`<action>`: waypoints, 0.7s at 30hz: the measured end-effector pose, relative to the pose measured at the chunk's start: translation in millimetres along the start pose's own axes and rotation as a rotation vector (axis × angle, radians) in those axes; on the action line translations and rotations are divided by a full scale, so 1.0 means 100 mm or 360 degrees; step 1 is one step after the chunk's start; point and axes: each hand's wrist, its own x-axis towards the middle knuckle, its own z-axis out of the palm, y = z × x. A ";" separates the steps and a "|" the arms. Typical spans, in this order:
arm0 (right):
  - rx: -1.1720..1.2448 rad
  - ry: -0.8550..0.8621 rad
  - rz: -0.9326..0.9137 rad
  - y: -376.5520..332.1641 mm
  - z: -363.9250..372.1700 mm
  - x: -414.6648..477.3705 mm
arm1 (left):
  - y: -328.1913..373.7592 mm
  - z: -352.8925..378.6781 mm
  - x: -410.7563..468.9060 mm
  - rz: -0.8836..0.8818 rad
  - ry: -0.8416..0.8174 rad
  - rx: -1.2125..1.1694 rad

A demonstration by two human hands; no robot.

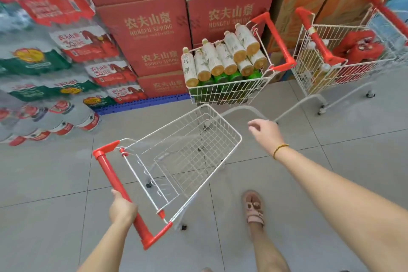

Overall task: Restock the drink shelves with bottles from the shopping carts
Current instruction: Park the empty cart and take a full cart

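Observation:
My left hand (pixel 122 208) grips the red handle (pixel 120 192) of a small white wire cart (pixel 220 121) with nothing in its basket, right in front of me. My right hand (pixel 266 133) hovers past that cart's front right corner, fingers loosely curled, holding nothing. Behind it stands a second cart (pixel 231 93) piled with pale-labelled tea bottles (pixel 223 59) lying on green bottles (pixel 234 76). A third cart (pixel 344 73) at the right holds red packs (pixel 357 47) and yellowish bottles (pixel 309 59).
Red cartons (pixel 145 26) are stacked on a blue pallet (pixel 141 104) behind the carts. Shrink-wrapped packs of water bottles (pixel 44 73) are piled at the left. Brown cartons (pixel 309 2) rise at the back right. My sandalled right foot (pixel 254 207) stands on the grey tiled floor.

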 end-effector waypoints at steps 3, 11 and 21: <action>-0.0061 0.0193 0.0079 0.21 -0.45 0.77 | 0.19 -0.11 0.18 0.0009 0.0002 0.0020; -0.0160 0.0251 0.0399 0.56 -1.21 2.59 | 1.16 -0.10 0.50 0.0091 -0.0181 0.0193; -0.0485 -0.0204 0.0463 0.71 -1.51 3.69 | 2.75 -0.04 1.12 0.0283 -0.0192 0.0151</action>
